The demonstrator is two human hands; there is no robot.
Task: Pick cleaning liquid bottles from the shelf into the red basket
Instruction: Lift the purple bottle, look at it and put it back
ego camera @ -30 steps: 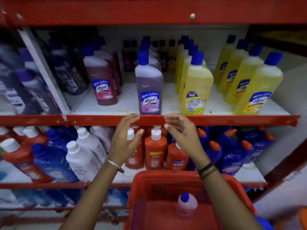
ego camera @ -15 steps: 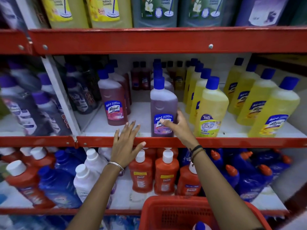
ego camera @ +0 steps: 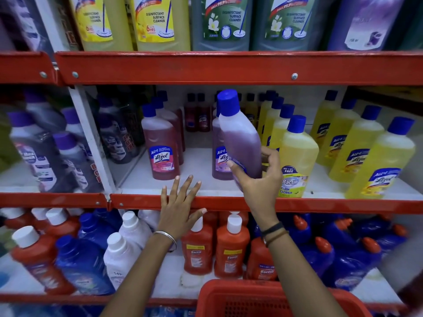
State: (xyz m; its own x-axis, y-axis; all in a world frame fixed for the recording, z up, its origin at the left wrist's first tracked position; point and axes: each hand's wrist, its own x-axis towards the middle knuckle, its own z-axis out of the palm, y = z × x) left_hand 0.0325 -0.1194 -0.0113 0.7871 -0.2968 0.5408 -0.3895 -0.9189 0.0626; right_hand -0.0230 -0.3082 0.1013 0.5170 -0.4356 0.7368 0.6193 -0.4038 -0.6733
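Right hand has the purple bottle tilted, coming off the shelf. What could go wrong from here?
1. The right hand grips only the low end of the purple bottle, which is tilted with its cap high; it might slip or swing.
2. The yellow Bactin bottle stands right beside the hand near the shelf edge; a bump could topple it.
3. The red basket sits well below; dropping the bottle rather than lowering it may miss the rim.

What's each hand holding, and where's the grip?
Right hand grips the purple bottle at its lower body, tilted. Left hand holds nothing.
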